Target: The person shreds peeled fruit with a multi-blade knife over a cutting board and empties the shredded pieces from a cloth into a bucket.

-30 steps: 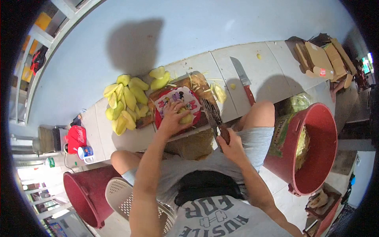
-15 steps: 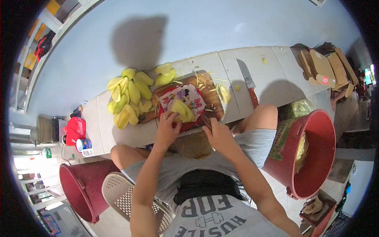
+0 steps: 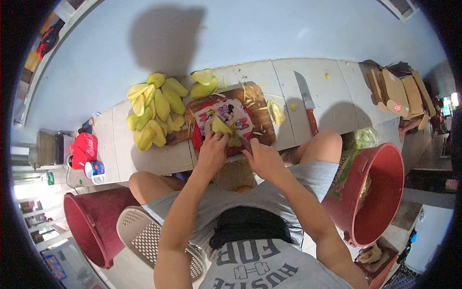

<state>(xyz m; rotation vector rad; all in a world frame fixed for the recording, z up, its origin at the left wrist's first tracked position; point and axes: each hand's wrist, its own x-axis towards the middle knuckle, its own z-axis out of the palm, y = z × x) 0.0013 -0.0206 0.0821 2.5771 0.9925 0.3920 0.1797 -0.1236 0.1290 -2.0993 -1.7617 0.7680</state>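
Observation:
My left hand (image 3: 213, 148) is closed on a pale yellow-green piece of peeled mango (image 3: 220, 126), held over a red-bordered cartoon-print cloth (image 3: 204, 111). That cloth lies on a wooden cutting board (image 3: 265, 126). Close by on the right, my right hand (image 3: 263, 156) is curled around what looks like a small knife (image 3: 245, 142), mostly hidden by the fingers. Its edge points toward the mango. Thin pale shreds are scattered over the board's right side. Left of the board is a pile of peeled mangoes (image 3: 162, 103), with a couple more (image 3: 204, 88) behind it.
A large knife (image 3: 306, 98) with a reddish handle lies on the tiled ledge (image 3: 284, 86). Red tubs stand at right (image 3: 363, 192) and left (image 3: 91, 226). A mug (image 3: 94, 169) sits at the ledge's left end, cardboard boxes (image 3: 394, 91) at the right.
The mango piece in my left hand has turned and now points more upward, nearer the body of my hand. Both hands stay close together. The whole view has shifted slightly.

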